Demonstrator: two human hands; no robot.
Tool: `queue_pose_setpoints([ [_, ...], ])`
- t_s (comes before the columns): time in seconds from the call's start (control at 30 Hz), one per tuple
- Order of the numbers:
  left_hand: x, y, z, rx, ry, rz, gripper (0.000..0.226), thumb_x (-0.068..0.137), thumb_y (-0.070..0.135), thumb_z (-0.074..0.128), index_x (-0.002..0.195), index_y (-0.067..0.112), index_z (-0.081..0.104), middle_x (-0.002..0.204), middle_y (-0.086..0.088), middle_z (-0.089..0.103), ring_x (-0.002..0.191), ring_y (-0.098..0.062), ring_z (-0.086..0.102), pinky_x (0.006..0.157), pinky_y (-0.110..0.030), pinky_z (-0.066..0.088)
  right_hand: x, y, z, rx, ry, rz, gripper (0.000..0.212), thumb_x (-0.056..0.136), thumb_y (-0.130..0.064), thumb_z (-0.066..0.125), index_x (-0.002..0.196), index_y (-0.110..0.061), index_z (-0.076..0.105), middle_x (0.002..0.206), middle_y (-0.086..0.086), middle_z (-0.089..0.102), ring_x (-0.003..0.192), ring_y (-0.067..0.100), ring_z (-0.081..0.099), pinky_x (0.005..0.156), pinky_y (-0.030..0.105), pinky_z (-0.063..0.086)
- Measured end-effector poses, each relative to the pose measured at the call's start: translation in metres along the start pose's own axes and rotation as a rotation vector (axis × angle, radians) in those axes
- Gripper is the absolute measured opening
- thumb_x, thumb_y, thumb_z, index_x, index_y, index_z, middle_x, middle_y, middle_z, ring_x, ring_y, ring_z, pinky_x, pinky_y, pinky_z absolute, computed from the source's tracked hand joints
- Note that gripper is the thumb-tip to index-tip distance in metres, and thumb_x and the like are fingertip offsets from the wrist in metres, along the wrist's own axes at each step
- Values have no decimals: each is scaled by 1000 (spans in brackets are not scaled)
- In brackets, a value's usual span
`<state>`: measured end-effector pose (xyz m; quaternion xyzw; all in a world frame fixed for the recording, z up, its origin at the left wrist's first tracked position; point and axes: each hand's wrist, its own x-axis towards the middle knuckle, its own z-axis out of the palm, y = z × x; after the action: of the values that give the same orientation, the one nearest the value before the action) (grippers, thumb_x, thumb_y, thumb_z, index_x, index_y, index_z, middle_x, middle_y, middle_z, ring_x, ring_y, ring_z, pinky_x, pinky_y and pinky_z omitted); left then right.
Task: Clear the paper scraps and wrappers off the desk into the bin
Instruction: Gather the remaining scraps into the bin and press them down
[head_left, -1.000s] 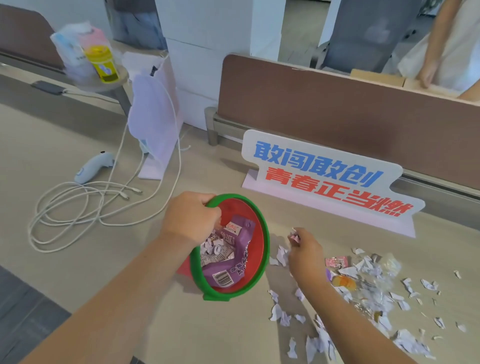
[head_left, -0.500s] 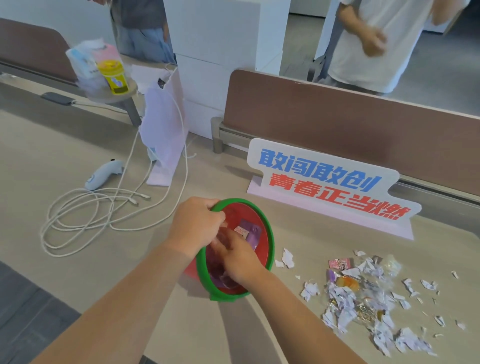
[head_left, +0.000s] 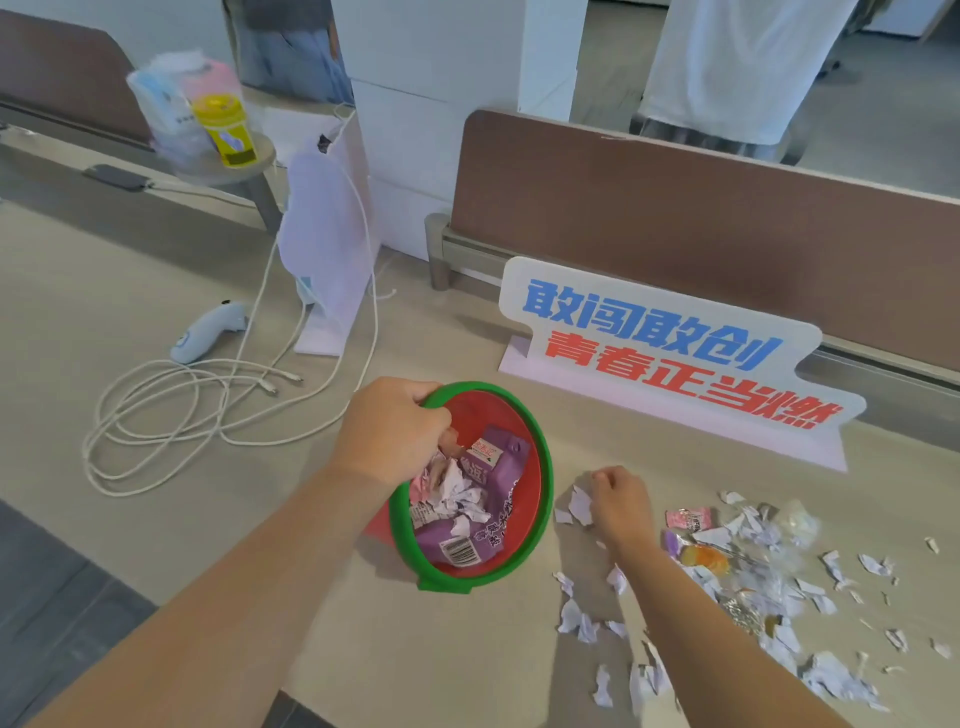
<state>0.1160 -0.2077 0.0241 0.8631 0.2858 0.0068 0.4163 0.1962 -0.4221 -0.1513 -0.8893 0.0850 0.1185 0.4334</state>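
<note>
Left hand (head_left: 395, 431) is gripping the part-filled bin (head_left: 540, 499); right hand (head_left: 621, 506) is pinching a paper scrap (head_left: 579, 506), many scraps (head_left: 769, 587) still littering the bench (head_left: 467, 654).

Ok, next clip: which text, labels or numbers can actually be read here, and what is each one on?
"敢闯敢创" in blue: top line of the white desk sign.
"青春正当燃" in red: bottom line of the same sign.
Purple wrapper in the red bin: printed characters and a barcode, too small to read.
Small pink-and-white carton in the bin: label blurred.
Yellow canister on the side stand: label unreadable.
Pink wrapper on the desk: print unreadable.
</note>
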Motion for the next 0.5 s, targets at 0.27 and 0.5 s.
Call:
queue_pose_setpoints([
  [0.27,4,7,5,23,1,3,30,79,5,57,73,28,75,37,18,59,39,12,54,40,-5,38,-21,18,28,-337,-363,-491,27,83,-19,42,57,-15,47,59,-1,43,62,21,41,62,31,33],
  [0.5,14,17,20,96,-115,-5,27,75,11,55,84,18,80,63,-4,76,54,-7,71,57,-24,58,-74,53,-8,-343,-321,-583,30,85,-33,34,80,-18,59,81,-5,55,78,9,43,75,25,33],
])
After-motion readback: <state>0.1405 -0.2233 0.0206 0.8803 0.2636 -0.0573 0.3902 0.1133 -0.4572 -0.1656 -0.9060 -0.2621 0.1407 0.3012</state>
